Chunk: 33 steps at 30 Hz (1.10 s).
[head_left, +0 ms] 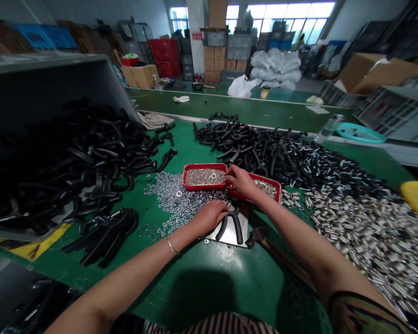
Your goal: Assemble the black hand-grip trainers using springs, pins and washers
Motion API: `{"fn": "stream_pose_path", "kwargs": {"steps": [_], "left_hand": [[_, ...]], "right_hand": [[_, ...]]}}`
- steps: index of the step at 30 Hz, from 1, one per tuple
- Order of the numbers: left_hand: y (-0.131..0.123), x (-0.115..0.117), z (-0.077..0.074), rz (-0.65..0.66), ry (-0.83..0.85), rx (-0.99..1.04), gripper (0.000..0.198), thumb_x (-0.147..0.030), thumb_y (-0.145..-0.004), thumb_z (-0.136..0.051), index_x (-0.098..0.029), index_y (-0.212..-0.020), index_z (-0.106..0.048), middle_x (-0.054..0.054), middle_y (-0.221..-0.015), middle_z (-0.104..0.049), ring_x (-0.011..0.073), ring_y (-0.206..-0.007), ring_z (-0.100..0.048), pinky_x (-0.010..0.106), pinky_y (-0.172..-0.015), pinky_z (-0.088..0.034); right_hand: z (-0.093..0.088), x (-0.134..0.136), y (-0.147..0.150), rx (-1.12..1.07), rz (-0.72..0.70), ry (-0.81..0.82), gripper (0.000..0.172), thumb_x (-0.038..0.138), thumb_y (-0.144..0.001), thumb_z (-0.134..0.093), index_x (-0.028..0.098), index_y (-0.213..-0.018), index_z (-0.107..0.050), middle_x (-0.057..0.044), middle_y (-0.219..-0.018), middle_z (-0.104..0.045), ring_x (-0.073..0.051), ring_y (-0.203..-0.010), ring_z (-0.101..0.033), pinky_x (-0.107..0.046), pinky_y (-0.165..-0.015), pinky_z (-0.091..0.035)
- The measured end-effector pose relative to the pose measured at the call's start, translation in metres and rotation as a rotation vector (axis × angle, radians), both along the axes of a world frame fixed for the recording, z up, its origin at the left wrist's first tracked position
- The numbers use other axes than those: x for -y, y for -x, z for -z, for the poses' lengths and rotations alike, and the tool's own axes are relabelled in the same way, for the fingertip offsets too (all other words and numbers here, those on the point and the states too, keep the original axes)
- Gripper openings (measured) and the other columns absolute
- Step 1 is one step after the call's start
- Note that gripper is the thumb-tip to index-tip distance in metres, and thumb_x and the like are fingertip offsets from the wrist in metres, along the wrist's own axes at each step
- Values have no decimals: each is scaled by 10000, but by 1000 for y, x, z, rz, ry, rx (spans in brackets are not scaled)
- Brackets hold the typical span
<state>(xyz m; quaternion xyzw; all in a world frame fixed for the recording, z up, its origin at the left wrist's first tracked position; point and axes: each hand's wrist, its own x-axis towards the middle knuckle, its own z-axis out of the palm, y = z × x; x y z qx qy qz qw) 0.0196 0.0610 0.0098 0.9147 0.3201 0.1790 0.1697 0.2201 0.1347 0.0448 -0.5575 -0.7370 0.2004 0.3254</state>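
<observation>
A black plier-shaped tool lies on a metal plate, its two handles spread toward me. My left hand is closed at the tool's head, where a small shiny metal cylinder shows by the fingertips. My right hand reaches over the meeting ends of two red trays, fingers bent and pinched at the left tray's right end. Tiny metal parts fill the left red tray; small pins or sleeves lie in the right red tray. What the right fingertips pinch, if anything, is hidden.
A hammer lies right of the plate, partly under my right forearm. Loose washers spread to the left. Metal sleeves and black parts are heaped right and behind. A grey bin of black handles stands left.
</observation>
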Motion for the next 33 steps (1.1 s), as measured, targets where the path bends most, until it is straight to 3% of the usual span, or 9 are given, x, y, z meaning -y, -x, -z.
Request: {"fn": "stream_pose_path", "kwargs": {"steps": [4,8,11,15,18,24,28,33], "left_hand": [[17,-40,-20,-180,-60,106,165,-206,-978,-497,-173,-1061,-636,79,-1055,-669,215,-1021,-607,375,-928,-466],[31,-100,-31,-440,-110,-166,185,-135,-924,-510,-115,-981,-684,166,-1043,-672,284,-1029,-624,407,-915,-481],[32,-126,-27,-504,-52,-252,177,-55,-864,-520,-62,-879,-696,202,-929,-683,306,-952,-660,404,-872,-504],[30,-128,-14,-524,-48,-202,224,-55,-898,-466,-28,-959,-679,232,-1004,-670,314,-999,-658,411,-904,-497],[33,-122,-6,-545,-49,-156,237,-96,-933,-439,-22,-1015,-650,245,-1055,-656,314,-1020,-639,421,-909,-490],[39,-123,-1,-535,-32,-31,146,-144,-955,-473,-112,-1017,-601,142,-1028,-663,236,-982,-614,363,-904,-472],[47,-123,1,-468,-41,198,94,-189,-961,-515,-158,-919,-594,89,-969,-658,206,-943,-600,348,-900,-467],[49,-104,-7,-470,-43,387,96,-225,-950,-559,-174,-887,-611,59,-942,-671,185,-944,-603,340,-923,-465]], "right_hand": [[-1,47,-18,-163,37,104,160,326,-901,-557,177,-888,-616,-28,-852,-695,-170,-756,-648,-280,-700,-500],[8,99,-30,-466,105,365,252,447,-866,-628,196,-864,-605,-3,-738,-676,-171,-629,-639,-299,-628,-518],[19,124,-24,-338,129,287,221,422,-897,-613,204,-865,-624,-24,-776,-685,-191,-693,-645,-330,-689,-526],[36,134,-6,28,40,7,172,327,-966,-540,214,-919,-660,-78,-933,-677,-232,-904,-628,-384,-861,-508],[46,131,3,169,-25,-87,196,306,-993,-501,203,-938,-658,-97,-944,-652,-245,-932,-610,-383,-867,-509],[51,124,7,266,-40,-126,230,293,-1019,-455,195,-949,-651,-99,-948,-644,-239,-915,-597,-361,-844,-510],[52,126,8,390,-29,-131,259,304,-1024,-442,194,-948,-664,-107,-958,-644,-245,-919,-577,-354,-822,-500],[52,125,13,566,-88,-100,294,259,-1037,-386,202,-952,-662,-112,-982,-635,-249,-927,-557,-343,-786,-483]]}}
